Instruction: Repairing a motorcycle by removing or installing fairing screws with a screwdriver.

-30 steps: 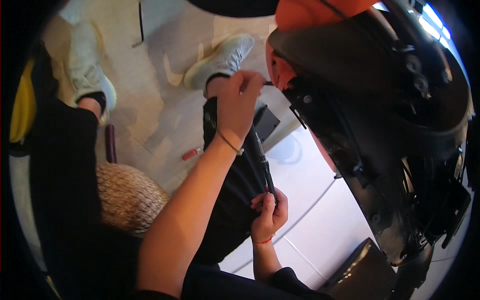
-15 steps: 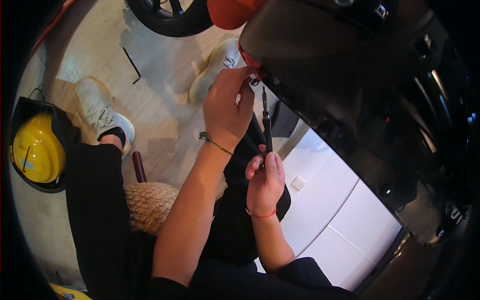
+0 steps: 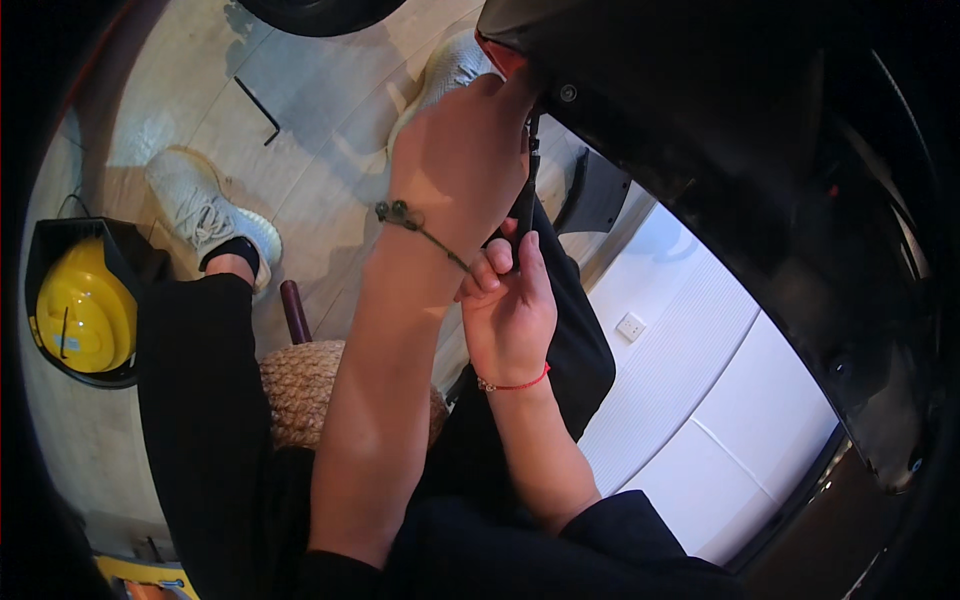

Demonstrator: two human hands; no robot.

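My left hand [image 3: 460, 150], with a dark beaded cord at the wrist, reaches up to the lower corner of a large black panel [image 3: 690, 110] beside its red edge piece [image 3: 507, 57]. Its fingers are bent together there; shadow and the hand's own back hide what they pinch. Below it, my right hand [image 3: 512, 315], wearing a red cord, grips the handle of a slim black screwdriver [image 3: 528, 190] between thumb and fingers. The screwdriver points upward, its tip lost behind the left fingers at the panel corner. A round bolt head [image 3: 568, 93] shows on the panel nearby.
An L-shaped hex key [image 3: 258, 110] lies on the wooden floor. Left stands a black container with a yellow helmet-like shell [image 3: 85, 310]. A woven stool [image 3: 305, 390], a maroon handle [image 3: 295, 312], a tyre [image 3: 325, 12] and a black curved part [image 3: 597, 195] are around me.
My right hand has moved up and left with the screwdriver, bringing its tip to the left fingers. The view has shifted, so the panel corner sits higher.
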